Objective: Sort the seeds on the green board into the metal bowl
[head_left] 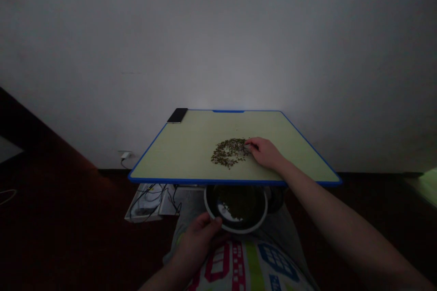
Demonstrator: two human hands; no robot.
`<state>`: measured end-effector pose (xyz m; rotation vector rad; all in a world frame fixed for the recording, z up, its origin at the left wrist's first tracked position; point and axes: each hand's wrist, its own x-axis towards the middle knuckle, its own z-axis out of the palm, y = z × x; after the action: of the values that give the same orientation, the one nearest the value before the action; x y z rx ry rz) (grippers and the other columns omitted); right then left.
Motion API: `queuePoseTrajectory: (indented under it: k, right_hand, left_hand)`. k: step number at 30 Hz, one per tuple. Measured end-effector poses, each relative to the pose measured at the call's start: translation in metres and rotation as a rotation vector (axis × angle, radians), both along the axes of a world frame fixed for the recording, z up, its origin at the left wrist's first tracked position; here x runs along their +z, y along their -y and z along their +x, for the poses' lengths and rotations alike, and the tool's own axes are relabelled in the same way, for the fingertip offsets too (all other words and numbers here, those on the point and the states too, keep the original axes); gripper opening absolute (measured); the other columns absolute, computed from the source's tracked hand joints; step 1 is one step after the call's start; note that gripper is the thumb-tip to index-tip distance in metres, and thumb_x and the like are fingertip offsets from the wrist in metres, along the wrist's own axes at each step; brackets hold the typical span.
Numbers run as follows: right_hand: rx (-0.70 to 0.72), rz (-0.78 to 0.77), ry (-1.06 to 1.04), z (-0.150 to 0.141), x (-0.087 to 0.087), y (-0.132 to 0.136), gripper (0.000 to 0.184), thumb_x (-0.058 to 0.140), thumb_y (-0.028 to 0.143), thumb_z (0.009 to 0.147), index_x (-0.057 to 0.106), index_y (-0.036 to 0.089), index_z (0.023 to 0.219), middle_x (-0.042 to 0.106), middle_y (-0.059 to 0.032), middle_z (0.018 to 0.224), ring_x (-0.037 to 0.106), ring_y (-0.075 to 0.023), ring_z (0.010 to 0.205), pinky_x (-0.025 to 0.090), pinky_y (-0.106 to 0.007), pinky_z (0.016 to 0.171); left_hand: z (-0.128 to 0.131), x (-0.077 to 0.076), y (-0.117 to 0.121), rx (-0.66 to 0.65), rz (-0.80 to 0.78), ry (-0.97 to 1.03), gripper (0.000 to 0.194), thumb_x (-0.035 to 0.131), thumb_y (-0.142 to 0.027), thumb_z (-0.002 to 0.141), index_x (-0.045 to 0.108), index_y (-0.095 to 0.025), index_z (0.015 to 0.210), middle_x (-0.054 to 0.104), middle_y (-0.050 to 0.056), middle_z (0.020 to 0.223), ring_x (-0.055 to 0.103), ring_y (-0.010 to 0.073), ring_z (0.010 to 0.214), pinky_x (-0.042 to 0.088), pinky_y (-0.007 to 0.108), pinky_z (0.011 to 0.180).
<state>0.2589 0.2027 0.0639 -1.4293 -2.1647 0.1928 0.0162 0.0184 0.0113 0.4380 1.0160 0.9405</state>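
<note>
Small brownish-green grains (227,151), perhaps dried seeds or buds, lie spread over the middle of the pale green tabletop (191,159). At the right edge of this spread is my right hand (266,152), its thumb and fingers pinched together; anything between the fingertips is too small to make out. Below the table's front edge, a round bowl (235,228) with a pale rim rests on my lap. More of the same dark grains lie inside it, with part of its shiny bottom showing. My left hand (201,238) grips the bowl's near left rim, thumb on top.
A black phone or tablet (178,115) lies on the far left corner of the table, which has a blue edge. Under the table at left is a white box (145,207) with black cables. A white plug (125,155) sits in the wall behind.
</note>
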Motion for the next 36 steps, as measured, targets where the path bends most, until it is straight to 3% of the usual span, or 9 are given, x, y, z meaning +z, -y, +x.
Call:
queuePoseTrajectory:
  k: [7, 24, 36]
  right_hand:
    - [0.007, 0.041, -0.046, 0.0017, -0.0071, 0.0042, 0.025, 0.049, 0.015, 0.087, 0.069, 0.016, 0.103, 0.071, -0.0109, 0.104, 0.063, -0.0222, 0.098, 0.046, -0.036, 0.090]
    - [0.009, 0.066, -0.051, 0.0024, -0.0098, 0.0033, 0.023, 0.051, 0.017, 0.086, 0.069, 0.018, 0.100, 0.072, -0.0091, 0.098, 0.064, -0.0210, 0.091, 0.047, -0.035, 0.085]
    - [0.071, 0.056, -0.045, -0.0027, -0.0104, 0.0008, 0.025, 0.049, 0.017, 0.087, 0.069, 0.018, 0.103, 0.071, -0.0097, 0.102, 0.063, -0.0213, 0.095, 0.046, -0.035, 0.088]
  left_hand:
    - [0.0021, 0.0034, 0.0054, -0.013, 0.028, 0.005, 0.041, 0.090, -0.040, 0.049, 0.073, -0.014, 0.075, 0.079, 0.011, 0.086, 0.074, 0.0279, 0.085, 0.057, 0.033, 0.079]
    - [0.0017, 0.0015, 0.0058, -0.028, 0.027, -0.010, 0.032, 0.087, -0.033, 0.056, 0.073, -0.014, 0.077, 0.078, 0.012, 0.088, 0.073, 0.0294, 0.089, 0.056, 0.037, 0.085]
    - [0.0017, -0.0029, 0.0057, -0.033, 0.051, 0.003, 0.040, 0.089, -0.038, 0.051, 0.075, -0.014, 0.079, 0.079, 0.011, 0.085, 0.074, 0.0282, 0.086, 0.056, 0.038, 0.085]
